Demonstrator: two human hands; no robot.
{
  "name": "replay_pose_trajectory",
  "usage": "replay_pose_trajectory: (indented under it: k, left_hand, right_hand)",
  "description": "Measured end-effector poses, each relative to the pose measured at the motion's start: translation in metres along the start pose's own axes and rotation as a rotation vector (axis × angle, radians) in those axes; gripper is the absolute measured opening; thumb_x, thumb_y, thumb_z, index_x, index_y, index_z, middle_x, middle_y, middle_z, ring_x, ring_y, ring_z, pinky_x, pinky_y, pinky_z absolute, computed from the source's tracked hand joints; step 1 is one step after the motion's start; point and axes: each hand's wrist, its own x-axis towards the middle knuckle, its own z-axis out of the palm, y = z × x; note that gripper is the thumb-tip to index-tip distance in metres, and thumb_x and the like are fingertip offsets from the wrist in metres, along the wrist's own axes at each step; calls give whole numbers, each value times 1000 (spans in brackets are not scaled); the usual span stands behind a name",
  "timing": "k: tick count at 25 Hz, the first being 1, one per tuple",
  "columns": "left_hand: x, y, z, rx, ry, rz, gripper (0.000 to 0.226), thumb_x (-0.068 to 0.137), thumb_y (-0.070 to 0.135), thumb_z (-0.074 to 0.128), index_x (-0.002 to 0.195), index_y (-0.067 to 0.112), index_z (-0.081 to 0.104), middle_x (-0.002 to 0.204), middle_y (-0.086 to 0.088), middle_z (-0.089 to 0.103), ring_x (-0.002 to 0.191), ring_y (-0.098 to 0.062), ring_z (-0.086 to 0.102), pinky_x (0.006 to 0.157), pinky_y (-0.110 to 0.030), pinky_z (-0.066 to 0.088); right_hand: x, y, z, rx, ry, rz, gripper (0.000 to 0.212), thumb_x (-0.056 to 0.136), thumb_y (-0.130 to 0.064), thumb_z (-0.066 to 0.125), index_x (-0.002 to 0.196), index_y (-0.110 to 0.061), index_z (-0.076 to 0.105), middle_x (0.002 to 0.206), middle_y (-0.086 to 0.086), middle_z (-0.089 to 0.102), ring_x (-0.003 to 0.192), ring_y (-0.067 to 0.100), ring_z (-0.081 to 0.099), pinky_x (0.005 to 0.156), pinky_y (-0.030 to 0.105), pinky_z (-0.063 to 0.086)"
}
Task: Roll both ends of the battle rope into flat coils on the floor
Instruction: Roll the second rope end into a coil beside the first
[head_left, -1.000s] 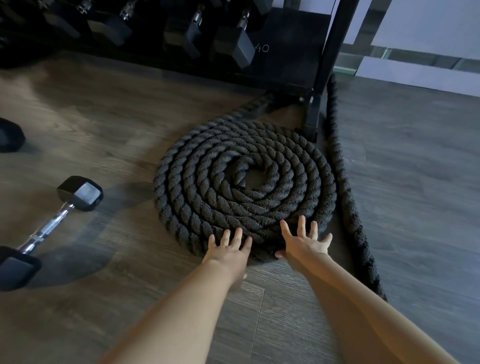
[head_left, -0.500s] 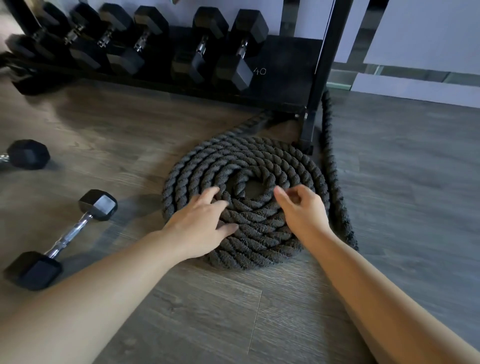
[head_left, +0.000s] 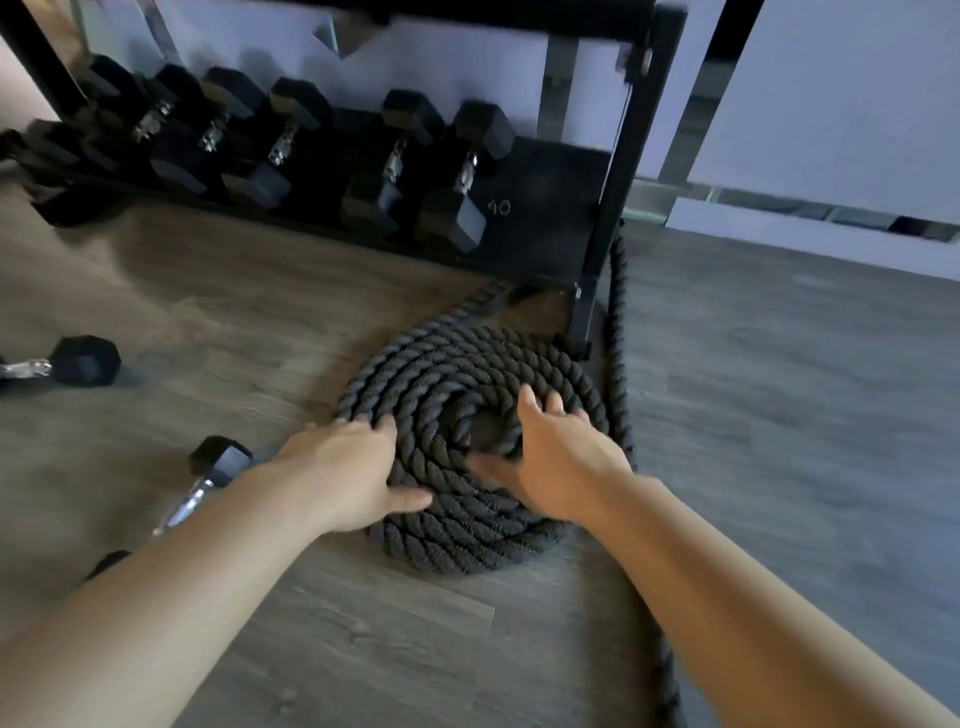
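left hand (head_left: 345, 470) spread flat on rope coil (head_left: 457, 525); right hand (head_left: 561, 462) spread, pressing coil's right side | coil flat on floor (head_left: 779, 415)

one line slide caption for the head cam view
Both hands, left hand and right hand, press flat on a coiled battle rope beside a dumbbell rack.

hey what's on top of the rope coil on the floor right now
Both hands lie on the rope coil: the left hand on its left side, the right hand beside the centre hole, fingers spread. The rope turns beneath the palms are covered.
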Motion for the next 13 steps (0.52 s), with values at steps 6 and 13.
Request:
replay_pose_trajectory:
  k: [6,13]
  left_hand:
    - [-168,-22,-233,-15,271,-11,100,90,72,47,159,15,3,160,-9,28,140,-27,38,111,-41,36]
    - [-433,-71,-446,-115,451,-280,73,81,74,59,127,18,46,116,-5,60,112,-28,61,79,-36,47]
  right_hand:
    - [-135,-117,-236,-248,89,-163,57,85,-72,51,105,-19,53,99,0,65,88,23,62,62,33,46]
    - [-348,-280,-448,-298,107,-557,82,83,-75,51,144,-23,36,136,2,55,123,25,54,95,39,48]
